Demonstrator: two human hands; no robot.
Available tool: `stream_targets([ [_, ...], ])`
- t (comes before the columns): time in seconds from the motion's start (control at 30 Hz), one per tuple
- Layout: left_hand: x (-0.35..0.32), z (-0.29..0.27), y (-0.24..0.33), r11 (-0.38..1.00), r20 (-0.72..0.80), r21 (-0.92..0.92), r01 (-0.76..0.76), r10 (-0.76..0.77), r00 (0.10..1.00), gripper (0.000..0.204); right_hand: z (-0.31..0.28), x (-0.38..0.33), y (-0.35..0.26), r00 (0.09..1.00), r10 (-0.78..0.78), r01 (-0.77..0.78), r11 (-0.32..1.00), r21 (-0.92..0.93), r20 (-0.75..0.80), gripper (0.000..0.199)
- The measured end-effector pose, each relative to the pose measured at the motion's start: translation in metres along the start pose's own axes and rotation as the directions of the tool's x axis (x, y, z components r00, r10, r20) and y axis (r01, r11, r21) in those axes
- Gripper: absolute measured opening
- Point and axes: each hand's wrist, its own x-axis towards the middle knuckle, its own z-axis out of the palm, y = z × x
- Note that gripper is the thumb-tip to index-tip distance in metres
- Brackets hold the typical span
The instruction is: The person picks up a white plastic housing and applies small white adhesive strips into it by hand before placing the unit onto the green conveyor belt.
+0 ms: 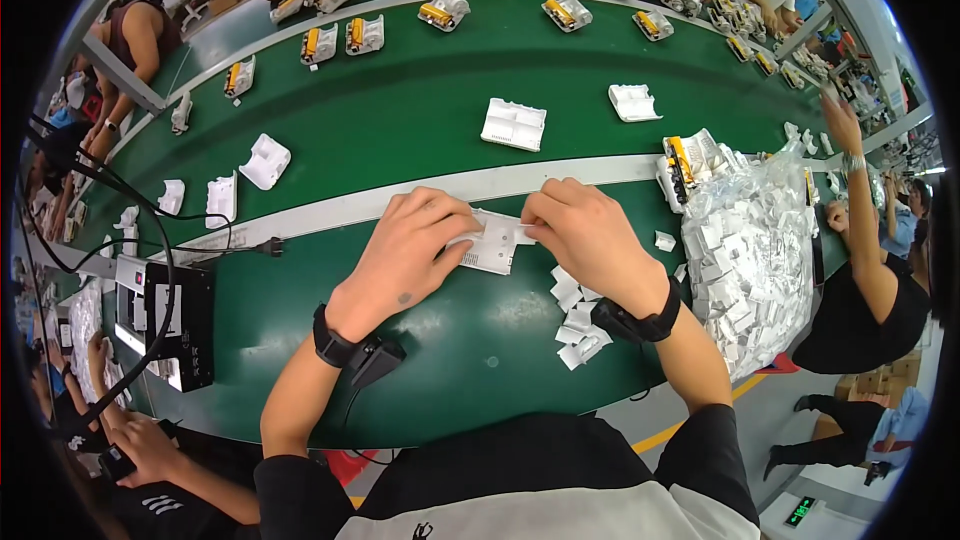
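In front of me, over the green table, is a white plastic housing cover (492, 245) with slots and small holes. My left hand (408, 252) is closed on its left side, fingers over the upper edge and thumb below. My right hand (592, 240) pinches a small white piece (525, 234) at the cover's right edge; the fingertips partly hide it, and I cannot tell whether it is fixed to the cover. Below my right hand lies a loose pile of small white pieces (578, 328).
A clear plastic bag (745, 270) full of small white pieces stands at the right, beside an assembly with a yellow part (682, 162). White covers (514, 125) and assemblies (443, 10) lie on the green belt ahead. A black machine (165, 320) and cables are at the left. Co-workers sit around.
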Motion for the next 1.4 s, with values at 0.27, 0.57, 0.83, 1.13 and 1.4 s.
stream_targets([
  [0.27, 0.0, 0.02, -0.011, 0.998, -0.005, 0.025, -0.066, 0.066, 0.998, 0.021, 0.02, 0.013, -0.011, 0.998, -0.039, 0.036, 0.998, 0.049, 0.053, 0.012],
  [0.57, -0.003, 0.028, -0.021, 0.998, -0.104, -0.016, -0.053, 0.051, 0.993, 0.024, 0.035, 0.022, -0.006, 0.997, -0.034, 0.029, 0.996, 0.081, 0.065, 0.012],
  [0.83, -0.005, 0.032, -0.018, 0.986, -0.118, 0.079, -0.143, 0.152, 0.981, 0.024, 0.054, 0.015, 0.01, 0.992, -0.1, 0.095, 0.994, 0.06, 0.081, 0.011],
  [1.13, -0.005, 0.031, -0.005, 0.987, -0.111, 0.053, -0.154, 0.159, 0.981, 0.014, 0.053, 0.005, -0.006, 0.995, -0.057, 0.06, 0.998, -0.032, 0.081, 0.009],
  [1.4, -0.005, 0.027, -0.008, 0.989, -0.115, 0.042, -0.142, 0.146, 0.983, 0.015, 0.06, 0.006, -0.011, 0.999, -0.007, 0.008, 1.0, -0.019, 0.04, 0.012],
])
